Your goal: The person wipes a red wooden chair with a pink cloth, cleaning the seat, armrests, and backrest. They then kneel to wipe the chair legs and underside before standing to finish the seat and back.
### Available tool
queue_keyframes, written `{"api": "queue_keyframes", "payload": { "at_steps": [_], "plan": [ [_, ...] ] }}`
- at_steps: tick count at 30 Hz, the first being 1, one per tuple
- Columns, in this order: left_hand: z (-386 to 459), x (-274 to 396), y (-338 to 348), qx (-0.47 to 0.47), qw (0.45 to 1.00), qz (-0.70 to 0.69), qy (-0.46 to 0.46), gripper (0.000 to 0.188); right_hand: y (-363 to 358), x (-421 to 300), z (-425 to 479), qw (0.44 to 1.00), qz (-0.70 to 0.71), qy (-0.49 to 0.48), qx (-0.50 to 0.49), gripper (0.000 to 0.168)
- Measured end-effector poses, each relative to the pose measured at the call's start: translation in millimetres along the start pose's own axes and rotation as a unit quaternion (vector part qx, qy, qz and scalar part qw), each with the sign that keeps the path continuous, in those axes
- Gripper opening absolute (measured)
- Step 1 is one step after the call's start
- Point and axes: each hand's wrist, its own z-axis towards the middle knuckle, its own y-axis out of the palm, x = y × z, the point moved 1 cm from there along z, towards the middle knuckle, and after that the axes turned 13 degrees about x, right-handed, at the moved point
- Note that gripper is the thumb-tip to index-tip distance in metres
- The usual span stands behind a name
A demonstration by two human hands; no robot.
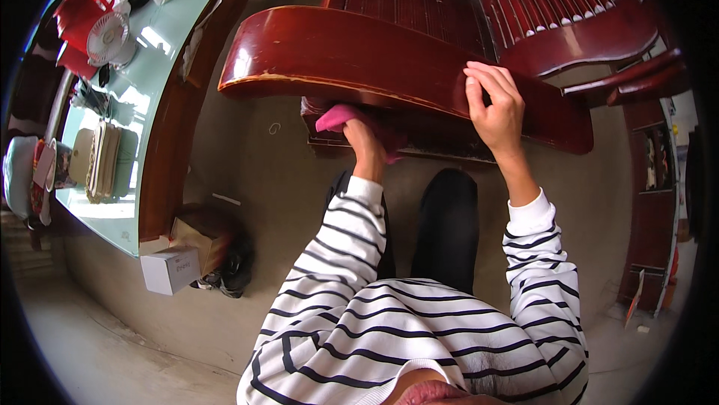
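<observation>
My left hand [364, 140] holds a pink cloth [338, 117] under the wide armrest [337, 51] of a dark red wooden chair. The cloth lies against the chair's side below the armrest, and part of it and my fingers are hidden or in shadow. My right hand [495, 102] rests on the armrest's near edge, with its fingers curled over the top. Pale wear runs along that edge. Behind the armrest is the chair's slatted seat [415, 6], and a backrest with spindles [561, 6] stands at the upper right.
On the left, a glass-topped wooden desk [129, 152] carries a small white fan [108, 38], a red container [78, 17] and other items. A white box [170, 270], a cardboard box [196, 242] and a black bag [233, 270] sit by its corner. A dark red cabinet [651, 180] stands right.
</observation>
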Motion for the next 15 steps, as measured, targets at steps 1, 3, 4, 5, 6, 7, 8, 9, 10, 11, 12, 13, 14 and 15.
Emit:
{"api": "queue_keyframes", "payload": {
  "at_steps": [1, 3, 4, 5, 6, 7, 8, 9, 10, 11, 12, 13, 14, 15],
  "plan": [
    [21, -9, 1, 0.000, 0.996, 0.032, 0.077, 0.039, 2, -4, 3, 1.000, 0.008, -0.006, 0.007, 0.011],
    [62, -34, -2, -0.001, 0.970, 0.092, 0.227, 0.040, 8, -15, 10, 0.999, 0.026, -0.005, 0.018, 0.010],
    [53, -50, 0, -0.006, 0.953, 0.172, 0.247, 0.033, 6, -10, 5, 1.000, 0.019, -0.003, 0.021, 0.010],
    [44, -67, 6, -0.002, 0.940, 0.229, 0.254, 0.031, 5, -6, 2, 1.000, 0.013, -0.002, 0.024, 0.010],
    [34, -83, 13, 0.005, 0.922, 0.284, 0.264, 0.030, 4, -2, -1, 1.000, 0.006, -0.003, 0.026, 0.009],
    [26, -91, 16, 0.018, 0.899, 0.335, 0.280, 0.029, 6, -3, -2, 0.999, 0.008, -0.007, 0.031, 0.009],
    [16, -105, 25, 0.029, 0.897, 0.301, 0.323, 0.031, 7, -5, 0, 0.999, 0.013, -0.008, 0.036, 0.009],
    [4, -122, 32, 0.040, 0.893, 0.265, 0.362, 0.035, 9, -8, 1, 0.999, 0.016, -0.011, 0.039, 0.009],
    [-16, -140, 36, -0.007, 0.910, 0.290, 0.297, 0.033, 8, -4, -1, 0.999, 0.009, -0.009, 0.045, 0.009],
    [-36, -155, 39, -0.049, 0.918, 0.318, 0.233, 0.033, 7, -3, -3, 0.999, 0.007, -0.003, 0.052, 0.009],
    [-60, -173, 45, -0.095, 0.924, 0.331, 0.165, 0.031, 3, 3, -6, 0.999, 0.002, 0.002, 0.054, 0.009],
    [-66, -181, 44, -0.131, 0.927, 0.334, 0.111, 0.029, 4, 3, -5, 0.998, 0.010, 0.003, 0.059, 0.009],
    [-70, -185, 41, -0.159, 0.925, 0.338, 0.069, 0.028, 4, 3, -5, 0.998, 0.025, -0.001, 0.061, 0.009],
    [-70, -187, 38, -0.181, 0.920, 0.345, 0.038, 0.026, 2, 3, -6, 0.998, 0.047, 0.010, 0.051, 0.008]
  ]
}}
